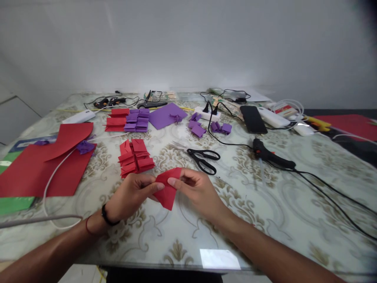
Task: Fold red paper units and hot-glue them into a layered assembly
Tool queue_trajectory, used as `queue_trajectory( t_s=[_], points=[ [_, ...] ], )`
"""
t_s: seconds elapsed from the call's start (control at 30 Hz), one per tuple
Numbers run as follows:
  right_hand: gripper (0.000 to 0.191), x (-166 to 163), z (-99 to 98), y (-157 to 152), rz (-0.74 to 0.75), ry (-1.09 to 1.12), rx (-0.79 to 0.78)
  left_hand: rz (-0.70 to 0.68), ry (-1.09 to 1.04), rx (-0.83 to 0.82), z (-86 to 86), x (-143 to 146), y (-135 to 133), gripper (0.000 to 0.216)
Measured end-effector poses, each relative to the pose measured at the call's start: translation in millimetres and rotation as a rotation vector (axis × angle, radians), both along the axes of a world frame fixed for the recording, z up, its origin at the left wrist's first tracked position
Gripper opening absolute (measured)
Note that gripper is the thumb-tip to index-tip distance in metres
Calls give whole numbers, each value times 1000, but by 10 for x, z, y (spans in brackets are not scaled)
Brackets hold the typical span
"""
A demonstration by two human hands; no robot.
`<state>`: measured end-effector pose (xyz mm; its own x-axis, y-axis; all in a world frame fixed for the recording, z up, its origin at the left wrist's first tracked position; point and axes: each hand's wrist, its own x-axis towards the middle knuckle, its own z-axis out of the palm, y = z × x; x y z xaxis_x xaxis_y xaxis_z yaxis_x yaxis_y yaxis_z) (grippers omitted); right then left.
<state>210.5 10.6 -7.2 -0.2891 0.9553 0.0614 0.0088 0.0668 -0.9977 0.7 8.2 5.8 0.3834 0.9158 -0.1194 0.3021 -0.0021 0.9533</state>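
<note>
A small folded piece of red paper point(168, 190) is held up above the table's front middle, between both hands. My left hand point(129, 194) pinches its left side, thumb on top. On the right side, my right hand point(203, 192) grips it between thumb and fingers; the fingertips behind the paper are hidden. Just beyond my left hand lies a group of folded red paper pieces point(136, 157). Black-handled scissors point(203, 159) rest past my right hand, blades parted slightly and pointing left.
A hot glue gun point(272, 155) with a black cable lies at right, near a phone point(253, 119) and a power strip point(207, 113). Folded purple pieces point(138, 120) and a purple sheet point(166, 115) are farther back. Red sheets point(44, 171) and a white cable cover the left.
</note>
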Motion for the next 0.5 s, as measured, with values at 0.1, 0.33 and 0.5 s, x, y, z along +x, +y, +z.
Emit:
queue_trajectory(
  t_s=[0.1, 0.33, 0.5],
  points=[
    [33, -8, 8, 1, 38, 41, -95, 16, 51, 67, 6, -3, -24, 41],
    [26, -8, 5, -15, -6, 20, -84, 37, 18, 149, 38, 42, -41, 32],
    [23, -4, 18, -28, 29, -21, -69, 108, -143, 104, 14, 51, -53, 16]
  ],
)
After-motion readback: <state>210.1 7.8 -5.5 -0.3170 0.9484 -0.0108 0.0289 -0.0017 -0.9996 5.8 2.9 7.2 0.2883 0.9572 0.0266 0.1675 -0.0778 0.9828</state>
